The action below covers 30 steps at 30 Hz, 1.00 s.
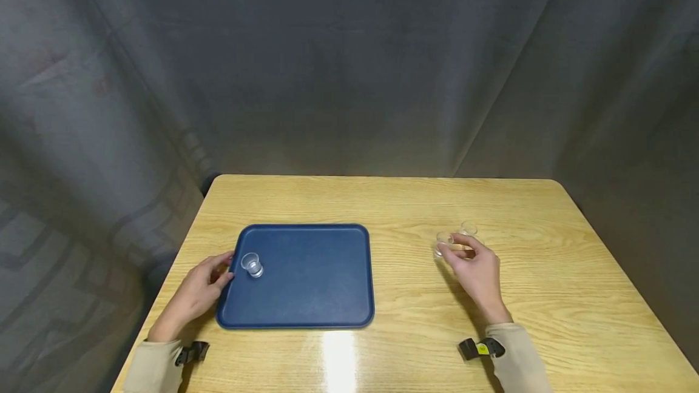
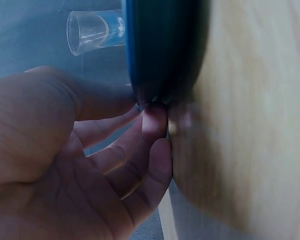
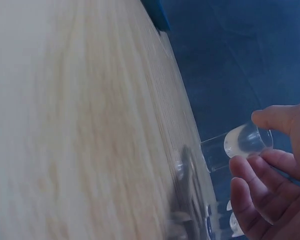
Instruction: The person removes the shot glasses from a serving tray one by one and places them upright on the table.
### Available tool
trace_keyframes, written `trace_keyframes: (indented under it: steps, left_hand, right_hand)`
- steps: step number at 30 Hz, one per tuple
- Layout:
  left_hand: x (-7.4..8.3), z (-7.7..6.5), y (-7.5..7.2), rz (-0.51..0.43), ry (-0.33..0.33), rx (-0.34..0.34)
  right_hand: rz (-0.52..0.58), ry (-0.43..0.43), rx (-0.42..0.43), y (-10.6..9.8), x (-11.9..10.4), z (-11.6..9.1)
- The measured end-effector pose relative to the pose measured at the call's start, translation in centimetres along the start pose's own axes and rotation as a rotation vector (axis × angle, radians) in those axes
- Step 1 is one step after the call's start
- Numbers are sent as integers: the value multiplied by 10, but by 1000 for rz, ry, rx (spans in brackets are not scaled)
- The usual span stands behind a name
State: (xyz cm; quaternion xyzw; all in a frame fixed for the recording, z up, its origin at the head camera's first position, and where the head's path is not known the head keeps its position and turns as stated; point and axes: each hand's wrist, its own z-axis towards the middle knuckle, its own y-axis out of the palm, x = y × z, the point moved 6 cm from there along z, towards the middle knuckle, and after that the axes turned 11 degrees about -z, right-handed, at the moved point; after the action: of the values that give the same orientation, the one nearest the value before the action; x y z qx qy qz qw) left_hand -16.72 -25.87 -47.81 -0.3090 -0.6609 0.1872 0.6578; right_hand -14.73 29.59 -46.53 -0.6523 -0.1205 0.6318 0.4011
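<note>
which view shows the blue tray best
The head view: nearly the whole blue tray shows from above. The left wrist view has only an edge, close up; the right wrist view, a small piece.

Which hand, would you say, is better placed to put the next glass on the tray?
The right, I think: the right hand pinches a glass near its rim, to the right of the tray. The left hand is at the tray's left edge, far from that glass.
</note>
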Motion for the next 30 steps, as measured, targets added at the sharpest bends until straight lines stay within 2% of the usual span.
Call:
trace_keyframes:
  steps: [5, 15, 23, 30]
  left_hand:
    - [0, -1, 1, 2, 0, -1]
    - [-1, 0, -1, -1, -7, 0]
    - [0, 1, -1, 0, 0, -1]
    - [-1, 0, -1, -5, -6, -4]
  right_hand:
    - [-23, 11, -4, -3, 3, 0]
    - [-119, -68, 74, -11, 2, 5]
    - [-138, -76, 70, -11, 4, 6]
    - [-155, -110, 104, -13, 3, 8]
